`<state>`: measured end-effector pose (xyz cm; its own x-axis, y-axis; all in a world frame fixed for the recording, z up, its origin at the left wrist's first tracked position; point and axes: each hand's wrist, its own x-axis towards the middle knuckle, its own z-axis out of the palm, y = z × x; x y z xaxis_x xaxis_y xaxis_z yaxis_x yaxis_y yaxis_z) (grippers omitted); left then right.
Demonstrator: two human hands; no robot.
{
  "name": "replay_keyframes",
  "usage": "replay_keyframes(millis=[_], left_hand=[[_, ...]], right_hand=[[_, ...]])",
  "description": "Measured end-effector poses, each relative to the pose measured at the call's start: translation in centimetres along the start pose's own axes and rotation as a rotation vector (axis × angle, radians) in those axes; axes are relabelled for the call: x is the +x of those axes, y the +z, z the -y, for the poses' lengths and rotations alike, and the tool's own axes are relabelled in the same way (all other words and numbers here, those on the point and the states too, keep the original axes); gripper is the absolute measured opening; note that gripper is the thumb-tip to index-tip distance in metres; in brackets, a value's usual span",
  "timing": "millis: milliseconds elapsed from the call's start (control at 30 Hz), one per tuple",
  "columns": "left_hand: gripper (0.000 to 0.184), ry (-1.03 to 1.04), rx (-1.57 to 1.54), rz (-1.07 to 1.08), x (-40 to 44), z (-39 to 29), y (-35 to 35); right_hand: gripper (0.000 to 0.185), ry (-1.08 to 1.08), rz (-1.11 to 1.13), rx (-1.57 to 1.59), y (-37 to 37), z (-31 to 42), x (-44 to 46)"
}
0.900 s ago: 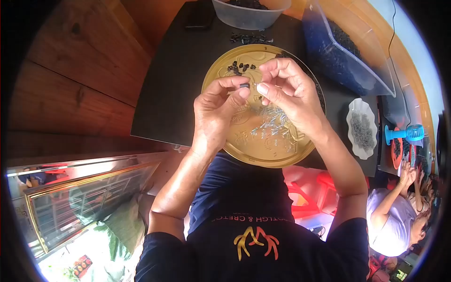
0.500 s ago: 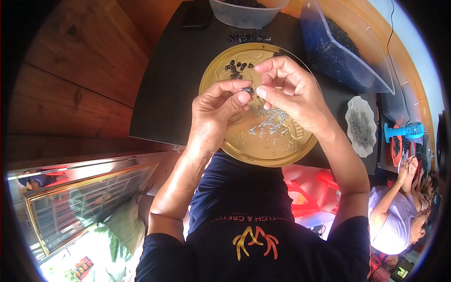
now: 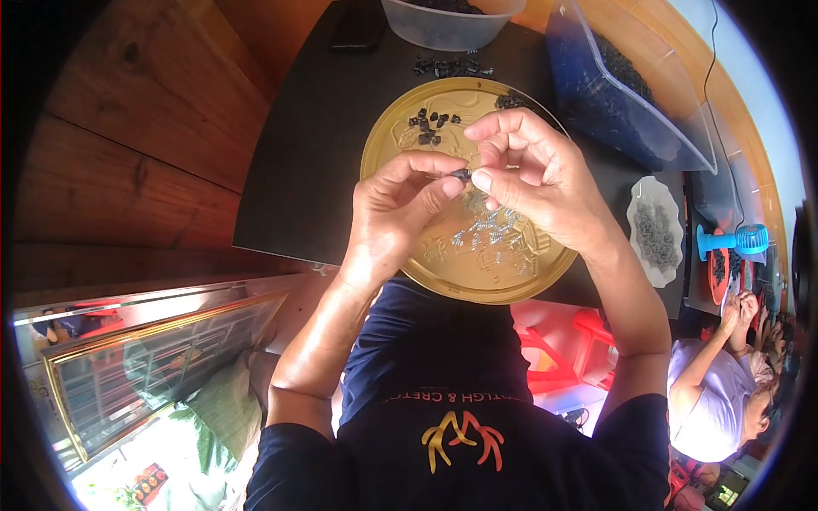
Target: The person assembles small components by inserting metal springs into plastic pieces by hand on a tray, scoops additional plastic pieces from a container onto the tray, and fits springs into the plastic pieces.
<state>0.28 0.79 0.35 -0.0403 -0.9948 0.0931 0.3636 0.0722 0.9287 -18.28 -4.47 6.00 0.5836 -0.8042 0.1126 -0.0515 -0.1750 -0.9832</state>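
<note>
Between the thumb and forefinger of my left hand (image 3: 396, 204) is a small black plastic part (image 3: 461, 175). My right hand (image 3: 537, 175) meets the part's right end with its thumb; the forefinger is raised and the other fingers curl behind. Whether something tiny sits in that right pinch is hidden. Both hands are above a round gold tray (image 3: 400, 277). Small silver springs (image 3: 498, 228) lie scattered in the tray below my right hand. Several black plastic pieces (image 3: 430, 125) rest toward its far side, and a darker pile (image 3: 515, 100) is at the far right rim.
Beyond the tray are loose black parts (image 3: 447, 66) and a clear tub (image 3: 452, 30). A large clear bin (image 3: 673, 140) of black pieces stands right, near a white scalloped dish (image 3: 643, 192) and a blue fan (image 3: 750, 239). Another person (image 3: 707, 400) sits at far right.
Both hands have shifted slightly right and down with the black part. My right thumb is now against the part's end, and my left forefinger reaches further over it.
</note>
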Motion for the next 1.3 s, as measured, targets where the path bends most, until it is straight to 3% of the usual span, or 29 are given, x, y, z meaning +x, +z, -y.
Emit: replay_keyframes(millis=[267,367,500,633,733,800,900,1067,1300], left_hand=[[0.018,-0.054,0.055,-0.011,-0.6,-0.5,0.6],[0.017,-0.096,-0.010,-0.005,-1.2,-0.6,0.8],[0.016,-0.050,0.117,0.098,-2.5,-0.7,0.4],[0.016,-0.054,0.114,0.226,-4.0,-1.3,-0.4],[0.016,-0.071,0.003,0.186,-4.9,-0.9,-1.9],[0.018,-0.072,-0.159,0.115,-5.2,-0.7,-2.9],[0.017,-0.029,-0.257,0.008,-5.2,-1.3,-3.6],[0.015,0.042,-0.049,-0.072,-4.9,-1.3,-6.3],[0.017,0.004,0.010,-0.168,-5.0,-0.9,-7.3]], right_hand=[[0.032,0.059,0.041,-0.053,0.0,0.1,-0.1],[0.035,0.183,0.093,0.108,-0.1,0.1,-0.3],[0.037,0.398,0.271,0.157,-1.0,0.1,-0.3],[0.041,0.322,0.472,0.155,-1.0,-1.8,-0.1],[0.036,0.455,0.235,-0.053,-1.6,-0.4,1.1],[0.019,0.141,0.053,-0.258,-1.7,-3.4,1.9],[0.015,0.094,0.001,-0.550,-2.1,-4.5,3.0],[0.015,-0.064,-0.058,-0.875,-2.0,-4.5,3.8],[0.017,-0.100,-0.016,-0.852,-0.6,-5.9,5.8]])
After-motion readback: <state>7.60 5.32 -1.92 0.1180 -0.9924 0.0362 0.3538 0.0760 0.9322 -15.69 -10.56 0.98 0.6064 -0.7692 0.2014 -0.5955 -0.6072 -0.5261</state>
